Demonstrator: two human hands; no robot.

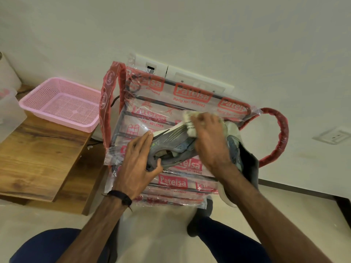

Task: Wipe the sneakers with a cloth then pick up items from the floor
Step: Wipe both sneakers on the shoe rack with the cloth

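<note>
The grey sneaker (171, 147) lay on its side over a rack wrapped in clear plastic printed with red "Patelsa" labels (182, 103), which stood against the wall. The left hand (138, 160) gripped the sneaker at its heel end, thumb curled round the collar and fingers laid along the upper. The right hand (210, 141) pressed a cream cloth (190, 122) against the sneaker's toe and sole edge, its fingers bent over the bunched fabric (only the cloth's frayed end showed past the knuckles). A second sneaker (235, 147), paler and partly hidden by the right forearm, sat just beside the first, at the rack's right side.

A black band (121, 196) circled the left wrist. To the left, a pink perforated basket (62, 105) rested on a wooden tabletop (38, 160). A white switch plate (190, 76) was fixed to the wall behind the rack, seen through the plastic. The person's dark blue trousers (47, 245) showed at the bottom edge, above a pale floor (161, 224).
</note>
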